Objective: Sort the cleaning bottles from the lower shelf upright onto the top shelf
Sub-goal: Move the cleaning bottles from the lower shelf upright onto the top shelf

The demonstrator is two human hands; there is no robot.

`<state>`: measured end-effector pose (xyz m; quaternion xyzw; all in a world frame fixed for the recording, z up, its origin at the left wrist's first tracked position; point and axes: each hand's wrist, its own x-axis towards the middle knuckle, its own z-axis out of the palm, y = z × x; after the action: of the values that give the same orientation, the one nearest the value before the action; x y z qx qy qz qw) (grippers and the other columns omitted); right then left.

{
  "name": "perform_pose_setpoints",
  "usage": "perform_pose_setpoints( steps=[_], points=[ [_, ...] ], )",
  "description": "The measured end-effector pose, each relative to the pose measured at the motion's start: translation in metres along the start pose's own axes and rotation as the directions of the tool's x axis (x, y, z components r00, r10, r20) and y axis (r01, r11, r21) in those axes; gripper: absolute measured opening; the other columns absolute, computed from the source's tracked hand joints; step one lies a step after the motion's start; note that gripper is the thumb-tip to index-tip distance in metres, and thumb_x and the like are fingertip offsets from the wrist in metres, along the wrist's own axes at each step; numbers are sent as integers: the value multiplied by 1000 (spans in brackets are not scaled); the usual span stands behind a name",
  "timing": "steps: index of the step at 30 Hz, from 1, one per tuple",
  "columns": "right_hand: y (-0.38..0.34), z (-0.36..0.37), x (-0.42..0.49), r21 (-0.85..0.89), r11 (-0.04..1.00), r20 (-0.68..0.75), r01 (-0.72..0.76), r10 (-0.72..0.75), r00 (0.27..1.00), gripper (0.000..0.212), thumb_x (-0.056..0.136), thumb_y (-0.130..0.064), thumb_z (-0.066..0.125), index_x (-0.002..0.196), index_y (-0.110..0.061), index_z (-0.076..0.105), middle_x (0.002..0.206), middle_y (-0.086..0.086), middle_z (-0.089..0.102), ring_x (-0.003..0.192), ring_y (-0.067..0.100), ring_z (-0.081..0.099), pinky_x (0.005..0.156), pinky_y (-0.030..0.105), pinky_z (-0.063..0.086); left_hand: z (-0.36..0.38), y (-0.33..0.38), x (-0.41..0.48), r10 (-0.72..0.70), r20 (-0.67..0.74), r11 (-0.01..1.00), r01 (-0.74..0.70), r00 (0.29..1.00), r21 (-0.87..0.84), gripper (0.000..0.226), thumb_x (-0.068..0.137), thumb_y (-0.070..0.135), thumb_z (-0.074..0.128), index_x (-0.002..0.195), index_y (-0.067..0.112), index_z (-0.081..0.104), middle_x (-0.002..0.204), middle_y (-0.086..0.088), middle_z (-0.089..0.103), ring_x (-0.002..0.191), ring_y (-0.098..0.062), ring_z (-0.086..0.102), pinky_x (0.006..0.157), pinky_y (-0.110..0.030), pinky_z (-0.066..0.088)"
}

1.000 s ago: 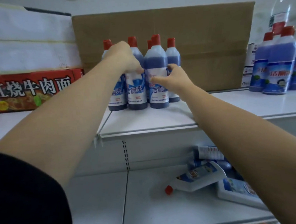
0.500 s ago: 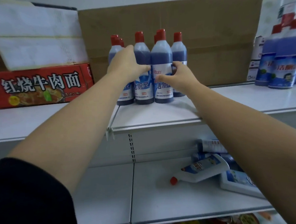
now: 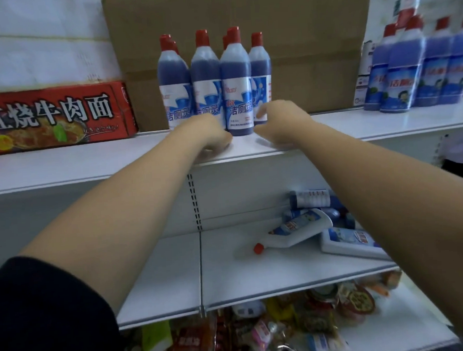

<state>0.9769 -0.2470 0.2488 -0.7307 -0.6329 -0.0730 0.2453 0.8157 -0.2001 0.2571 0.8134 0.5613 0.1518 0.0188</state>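
Top shelf [image 3: 357, 127], mid-frame: left hand [image 3: 209, 138] and right hand [image 3: 283, 126] loose, empty, beside packed bottles [image 3: 236, 88], easily toppled by a bump.

Brown cardboard box [image 3: 243, 39] before white wall [image 3: 382, 8] (red noodle carton [image 3: 50, 116] left); soft light.

Blue btls [image 3: 236, 88] upright, top shelf [image 3: 384, 128]

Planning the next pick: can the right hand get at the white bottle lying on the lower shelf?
Probably yes. The right hand looks empty, and the white bottle lies foremost on the lower shelf with nothing over it.
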Motion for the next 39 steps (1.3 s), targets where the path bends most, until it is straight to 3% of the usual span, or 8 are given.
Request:
perform_pose_setpoints(
  steps=[5,9,16,20,23,34,37,39],
  points=[
    [15,-15,-28,-56,998,34,-16,18,999,40,90,-31,55,127,-20,64,126,8,64,111,29,60,96,41,52,8,16,-19,-2,-6,1000,2,1000,9,28,93,40,53,106,16,57,114,-12,62,97,-30,57,81,-35,45],
    [38,-30,-54,-35,999,40,-5,7,999,42,93,-34,56,133,-21,62,130,6,63,115,27,59,97,41,51,13,38,-41,-40,-25,999,41,999,20,42,90,43,50,118,13,59,104,-7,54,93,-29,53,78,-36,44],
    [98,-53,-112,-66,997,50,26,-22,998,43,96,-39,52,135,-23,59,136,9,59,121,30,56,101,44,48,28,92,-100,-136,-57,991,135,989,-9,66,81,55,41,130,13,55,133,-14,57,118,-37,52,101,-52,45],
    [138,-57,-148,-75,997,76,-1,7,997,46,96,-39,53,139,-24,56,141,10,54,124,32,54,105,48,46,51,123,-132,-183,-40,983,183,982,-16,73,94,50,49,153,12,29,160,-16,25,146,-40,23,113,-54,30],
    [166,-52,-171,-66,997,122,-35,43,992,46,95,-39,54,140,-25,56,141,9,56,124,32,54,105,48,46,74,139,-147,-201,9,979,202,979,-35,79,95,48,52,158,15,18,168,-13,-1,152,-40,8,118,-54,22],
    [239,12,-190,-74,987,277,-145,160,947,40,96,-32,52,132,-19,61,122,15,64,106,34,60,93,48,53,166,161,-130,-175,273,983,183,946,-5,72,83,61,54,136,13,48,142,-19,49,124,-43,52,100,-46,47],
    [253,43,-182,-97,979,335,-180,202,920,35,95,-30,50,126,-19,61,105,11,65,89,30,59,82,39,52,195,155,-109,-152,339,985,170,929,-22,57,87,50,55,129,12,53,132,-19,57,110,-38,59,83,-37,48],
    [261,63,-174,-108,973,370,-205,231,900,36,95,-32,50,128,-22,58,107,8,64,96,30,60,87,41,53,215,152,-91,-136,388,984,171,911,-56,50,93,42,53,130,8,55,130,-19,59,102,-33,57,78,-31,42]
  ],
)
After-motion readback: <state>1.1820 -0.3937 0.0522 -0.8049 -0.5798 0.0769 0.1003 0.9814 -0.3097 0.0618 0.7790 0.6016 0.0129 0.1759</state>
